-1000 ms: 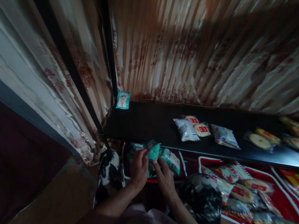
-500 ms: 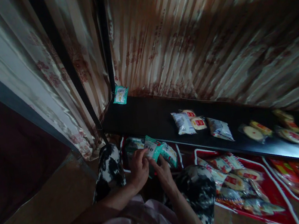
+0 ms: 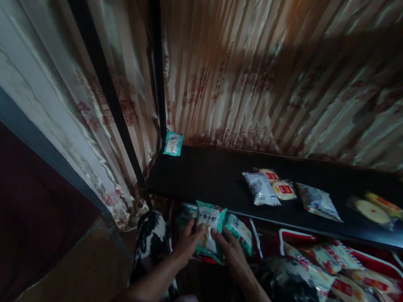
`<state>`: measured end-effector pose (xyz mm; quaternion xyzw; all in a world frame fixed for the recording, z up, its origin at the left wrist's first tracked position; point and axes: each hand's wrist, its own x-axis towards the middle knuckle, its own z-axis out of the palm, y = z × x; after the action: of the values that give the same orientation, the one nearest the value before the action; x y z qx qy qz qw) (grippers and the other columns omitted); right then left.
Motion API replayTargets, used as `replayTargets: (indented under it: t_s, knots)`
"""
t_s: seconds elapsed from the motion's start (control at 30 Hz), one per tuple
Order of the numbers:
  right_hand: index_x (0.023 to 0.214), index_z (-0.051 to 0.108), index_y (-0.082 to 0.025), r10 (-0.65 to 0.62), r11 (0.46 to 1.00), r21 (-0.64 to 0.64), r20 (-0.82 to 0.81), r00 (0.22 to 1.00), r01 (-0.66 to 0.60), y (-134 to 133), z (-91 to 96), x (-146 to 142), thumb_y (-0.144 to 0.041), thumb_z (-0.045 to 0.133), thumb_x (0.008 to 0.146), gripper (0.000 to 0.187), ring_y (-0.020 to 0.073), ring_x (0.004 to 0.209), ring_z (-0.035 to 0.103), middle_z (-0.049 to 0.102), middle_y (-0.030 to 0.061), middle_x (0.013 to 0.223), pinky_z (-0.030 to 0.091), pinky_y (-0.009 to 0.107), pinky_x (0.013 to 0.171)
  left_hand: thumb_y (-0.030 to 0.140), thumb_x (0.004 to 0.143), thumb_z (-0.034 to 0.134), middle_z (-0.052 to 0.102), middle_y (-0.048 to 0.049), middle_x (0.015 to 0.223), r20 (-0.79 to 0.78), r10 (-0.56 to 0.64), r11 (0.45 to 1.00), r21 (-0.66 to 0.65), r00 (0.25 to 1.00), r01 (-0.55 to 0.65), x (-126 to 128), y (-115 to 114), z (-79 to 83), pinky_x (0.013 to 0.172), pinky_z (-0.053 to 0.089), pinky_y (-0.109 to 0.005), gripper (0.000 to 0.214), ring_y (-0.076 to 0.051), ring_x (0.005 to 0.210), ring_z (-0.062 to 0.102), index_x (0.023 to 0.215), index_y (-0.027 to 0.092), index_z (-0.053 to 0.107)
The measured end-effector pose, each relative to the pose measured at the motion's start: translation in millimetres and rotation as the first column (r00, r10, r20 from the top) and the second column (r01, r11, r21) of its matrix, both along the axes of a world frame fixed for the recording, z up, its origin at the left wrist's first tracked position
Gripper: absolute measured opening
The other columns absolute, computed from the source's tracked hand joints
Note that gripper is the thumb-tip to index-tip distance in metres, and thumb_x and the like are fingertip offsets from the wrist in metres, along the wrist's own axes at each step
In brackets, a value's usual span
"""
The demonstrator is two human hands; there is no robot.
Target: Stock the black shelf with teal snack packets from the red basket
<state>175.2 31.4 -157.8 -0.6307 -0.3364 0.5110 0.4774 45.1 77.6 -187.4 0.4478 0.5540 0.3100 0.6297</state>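
A teal and white snack bag (image 3: 211, 217) is held between both hands over the leftmost basket, its printed face turned up. My left hand (image 3: 189, 240) grips its left side with the thumb on top. On its right side my right hand (image 3: 232, 249) holds it, fingers bent against the wrapper. Another teal snack bag (image 3: 239, 231) lies in the basket just right of the held one. The basket (image 3: 255, 238) shows a white rim at its right side; the undersides of both hands' grip are hidden.
The black shelf (image 3: 204, 171) carries one teal bag (image 3: 173, 143) in its far left corner and several wrapped snacks (image 3: 263, 188) further right. A red basket (image 3: 371, 257) of packaged snacks stands below its front edge. Black posts (image 3: 109, 84) and pleated curtains (image 3: 233, 64) enclose the left and back.
The held teal bag has been turned flatter, so more of its printed front shows. Both hands now sit at its sides. The view has tilted, and the shelf appears lower.
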Motion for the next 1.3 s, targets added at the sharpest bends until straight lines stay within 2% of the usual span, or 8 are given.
replayTargets:
  t_s: [0.2, 0.33, 0.43, 0.67, 0.8, 0.87, 1.07, 1.3]
  knots:
    - [0.104, 0.066, -0.020, 0.036, 0.999, 0.010, 0.109, 0.993, -0.037, 15, 1.7, -3, -0.059, 0.064, 0.068, 0.054, 0.0295, 0.109, 0.060, 0.068, 0.0078, 0.111, 0.048, 0.039, 0.092, 0.049, 0.078, 0.056, 0.064, -0.0110, 0.120, -0.034, 0.023, 0.988, 0.152, 0.999, -0.018, -4, 23, -0.6, 0.097, 0.044, -0.035, 0.054, -0.026, 0.115, 0.057, 0.120, 0.015, 0.057]
    - [0.099, 0.067, -0.016, 0.113, 0.993, -0.048, 0.148, 0.983, -0.107, 30, 2.9, -1, -0.062, 0.067, 0.064, 0.058, 0.0316, 0.102, 0.063, 0.070, 0.0107, 0.104, 0.050, 0.039, 0.086, 0.051, 0.078, 0.056, 0.067, -0.0089, 0.110, 0.017, 0.015, 0.969, 0.247, 1.000, -0.019, -8, 35, 2.4, 0.088, 0.049, -0.033, 0.053, -0.025, 0.102, 0.062, 0.118, 0.016, 0.056]
    - [0.097, 0.066, -0.015, 0.183, 0.982, 0.007, 0.150, 0.972, -0.186, 44, 3.2, 0, -0.062, 0.064, 0.069, 0.055, 0.0298, 0.095, 0.064, 0.071, 0.0109, 0.099, 0.051, 0.037, 0.081, 0.048, 0.079, 0.056, 0.067, -0.0079, 0.111, 0.022, 0.021, 0.955, 0.295, 1.000, -0.027, -9, 47, 3.8, 0.089, 0.048, -0.032, 0.049, -0.023, 0.102, 0.062, 0.117, 0.017, 0.056]
    - [0.092, 0.066, -0.015, 0.185, 0.977, 0.058, 0.269, 0.945, -0.207, 78, 3.3, 0, -0.065, 0.058, 0.070, 0.055, 0.0273, 0.087, 0.064, 0.071, 0.0103, 0.092, 0.050, 0.033, 0.076, 0.048, 0.077, 0.058, 0.062, -0.0103, 0.121, -0.114, 0.057, 0.966, 0.257, 0.992, -0.026, -9, 83, 9.1, 0.093, 0.045, -0.031, 0.061, -0.024, 0.111, 0.058, 0.128, 0.016, 0.048]
    - [0.090, 0.065, -0.015, 0.199, 0.974, 0.033, 0.359, 0.912, -0.225, 99, 6.7, 0, -0.067, 0.053, 0.071, 0.056, 0.0239, 0.077, 0.064, 0.070, 0.0081, 0.084, 0.048, 0.030, 0.069, 0.047, 0.081, 0.053, 0.066, -0.0075, 0.114, -0.071, 0.010, 0.960, 0.280, 0.997, 0.010, -10, 101, 15.7, 0.086, 0.047, -0.026, 0.052, -0.021, 0.103, 0.062, 0.124, 0.017, 0.051]
    - [0.088, 0.065, -0.015, 0.213, 0.971, 0.017, 0.408, 0.888, -0.240, 110, 6.1, 1, -0.067, 0.052, 0.071, 0.056, 0.0232, 0.075, 0.063, 0.070, 0.0078, 0.082, 0.047, 0.030, 0.069, 0.045, 0.082, 0.052, 0.067, -0.0062, 0.110, -0.108, 0.021, 0.961, 0.277, 0.994, 0.010, -10, 110, 18.1, 0.085, 0.047, -0.025, 0.048, -0.020, 0.101, 0.063, 0.122, 0.018, 0.052]
    - [0.076, 0.063, -0.015, 0.213, 0.966, 0.003, 0.547, 0.809, -0.257, 142, -7.9, 4, -0.067, 0.047, 0.071, 0.054, 0.0207, 0.070, 0.059, 0.066, 0.0073, 0.074, 0.044, 0.027, 0.062, 0.039, 0.083, 0.052, 0.068, -0.0049, 0.111, -0.246, -0.001, 0.972, 0.227, 0.969, 0.059, -6, 140, 18.6, 0.087, 0.046, -0.025, 0.041, -0.020, 0.103, 0.062, 0.119, 0.020, 0.054]
    - [0.074, 0.061, -0.018, 0.158, 0.977, 0.026, 0.578, 0.801, -0.212, 176, -19.0, 0, -0.064, 0.045, 0.072, 0.049, 0.0191, 0.066, 0.059, 0.066, 0.0059, 0.071, 0.043, 0.027, 0.061, 0.035, 0.087, 0.045, 0.063, -0.0112, 0.122, -0.378, 0.028, 0.985, 0.167, 0.926, 0.038, 1, 170, 20.6, 0.088, 0.044, -0.027, 0.046, -0.021, 0.108, 0.061, 0.129, 0.016, 0.046]
